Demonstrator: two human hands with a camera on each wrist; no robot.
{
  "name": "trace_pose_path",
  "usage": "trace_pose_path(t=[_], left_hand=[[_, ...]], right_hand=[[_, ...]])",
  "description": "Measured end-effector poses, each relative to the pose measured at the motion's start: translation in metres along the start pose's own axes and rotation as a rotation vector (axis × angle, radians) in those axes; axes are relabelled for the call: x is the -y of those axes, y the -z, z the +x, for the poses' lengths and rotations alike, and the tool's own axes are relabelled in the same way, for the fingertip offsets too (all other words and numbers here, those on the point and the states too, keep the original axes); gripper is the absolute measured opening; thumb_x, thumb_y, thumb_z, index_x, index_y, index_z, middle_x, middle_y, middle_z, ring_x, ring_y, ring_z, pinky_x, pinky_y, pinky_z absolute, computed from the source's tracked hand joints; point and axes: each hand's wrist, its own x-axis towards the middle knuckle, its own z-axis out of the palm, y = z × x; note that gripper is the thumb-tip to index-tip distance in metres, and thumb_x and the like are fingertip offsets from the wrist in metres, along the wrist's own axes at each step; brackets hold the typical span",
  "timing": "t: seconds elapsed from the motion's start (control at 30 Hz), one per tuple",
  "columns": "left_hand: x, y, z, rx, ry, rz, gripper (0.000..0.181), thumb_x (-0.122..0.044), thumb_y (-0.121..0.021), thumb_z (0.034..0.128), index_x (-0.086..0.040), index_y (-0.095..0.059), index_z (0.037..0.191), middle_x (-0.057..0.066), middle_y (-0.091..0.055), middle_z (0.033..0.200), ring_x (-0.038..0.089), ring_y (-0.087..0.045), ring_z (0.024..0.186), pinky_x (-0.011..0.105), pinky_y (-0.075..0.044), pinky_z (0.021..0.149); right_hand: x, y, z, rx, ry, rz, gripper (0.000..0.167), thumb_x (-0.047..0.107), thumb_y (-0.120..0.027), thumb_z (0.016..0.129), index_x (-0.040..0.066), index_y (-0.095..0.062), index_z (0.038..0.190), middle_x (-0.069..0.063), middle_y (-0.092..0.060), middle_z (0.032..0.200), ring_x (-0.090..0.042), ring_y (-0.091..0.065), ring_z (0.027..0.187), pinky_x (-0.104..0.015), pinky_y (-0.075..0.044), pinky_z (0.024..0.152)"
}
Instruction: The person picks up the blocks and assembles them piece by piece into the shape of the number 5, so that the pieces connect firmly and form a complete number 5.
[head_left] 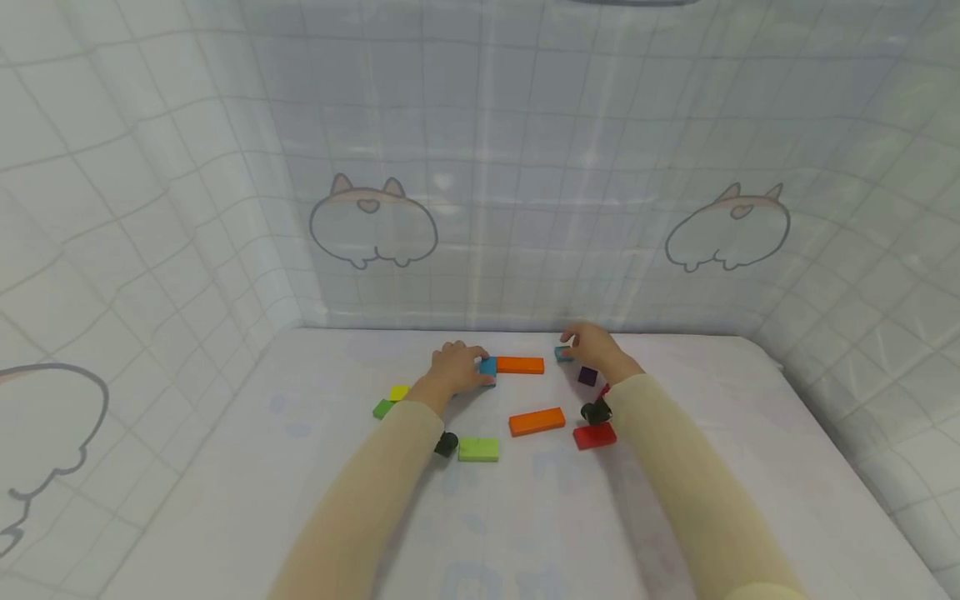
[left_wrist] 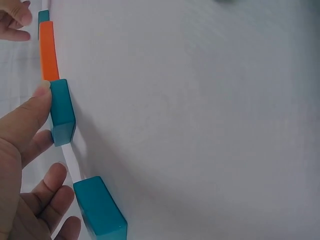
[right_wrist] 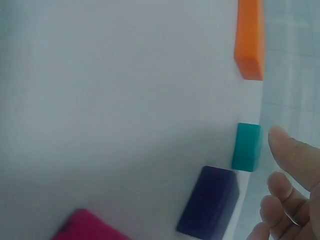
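Observation:
Between thumb and index finger, my left hand pinches a teal block that stands at the end of an orange block. The hand's other fingers are bent near a second teal block, not touching it. My right hand hovers beside a small teal block. In the right wrist view a gap shows between its thumb and that block, and its fingers are loosely bent. Close to that hand lies a dark purple block, with a magenta block farther off.
Nearer on the white table lie another orange block, a red block and a lime green block. A yellow block and a green block are left of my left forearm. A sheeted wall rises behind.

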Motion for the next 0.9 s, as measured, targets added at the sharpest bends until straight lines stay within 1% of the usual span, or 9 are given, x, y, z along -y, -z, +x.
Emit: trace_pose_path(t=[0.1, 0.3, 0.5, 0.73, 0.9], left_hand=[[0.000, 0.000, 0.002, 0.003, -0.002, 0.013, 0.057, -0.052, -0.072, 0.0889, -0.024, -0.061, 0.138, 0.014, -0.056, 0.133, 0.033, -0.047, 0.118, 0.051, -0.036, 0.103], [-0.002, 0.001, 0.003, 0.012, 0.007, 0.014, 0.057, -0.052, -0.072, 0.0888, -0.025, -0.061, 0.137, 0.014, -0.056, 0.132, 0.033, -0.047, 0.117, 0.050, -0.037, 0.102], [-0.003, 0.001, 0.002, 0.005, 0.009, 0.013, 0.056, -0.052, -0.071, 0.0898, -0.025, -0.061, 0.138, 0.014, -0.056, 0.133, 0.033, -0.047, 0.119, 0.051, -0.036, 0.103], [-0.001, 0.000, -0.001, 0.000, 0.013, -0.002, 0.057, -0.050, -0.071, 0.0900, -0.024, -0.060, 0.139, 0.014, -0.056, 0.133, 0.033, -0.046, 0.119, 0.052, -0.035, 0.105], [0.000, -0.001, 0.000, 0.003, 0.010, 0.001, 0.057, -0.050, -0.071, 0.0899, -0.024, -0.060, 0.139, 0.014, -0.056, 0.132, 0.033, -0.047, 0.118, 0.052, -0.036, 0.104]], right_hand=[[-0.004, -0.002, -0.001, -0.005, 0.006, 0.000, 0.034, 0.018, -0.069, 0.096, 0.001, -0.066, 0.125, -0.019, -0.062, 0.111, -0.029, -0.057, 0.093, -0.042, -0.050, 0.085], [-0.009, -0.005, -0.002, -0.007, -0.027, 0.015, 0.029, 0.015, -0.069, 0.096, 0.004, -0.069, 0.122, -0.018, -0.062, 0.113, -0.031, -0.056, 0.096, -0.044, -0.049, 0.089], [-0.013, -0.006, -0.001, 0.002, -0.050, 0.028, 0.029, 0.016, -0.071, 0.095, 0.006, -0.070, 0.122, -0.018, -0.061, 0.115, -0.031, -0.055, 0.098, -0.044, -0.049, 0.090], [-0.010, -0.005, -0.002, 0.050, -0.066, 0.069, 0.029, 0.015, -0.073, 0.093, 0.006, -0.071, 0.120, -0.018, -0.061, 0.116, -0.031, -0.057, 0.097, -0.044, -0.050, 0.090], [-0.007, -0.004, -0.002, 0.090, -0.067, 0.082, 0.026, 0.016, -0.075, 0.091, 0.007, -0.073, 0.115, -0.017, -0.063, 0.113, -0.030, -0.057, 0.096, -0.043, -0.050, 0.089]])
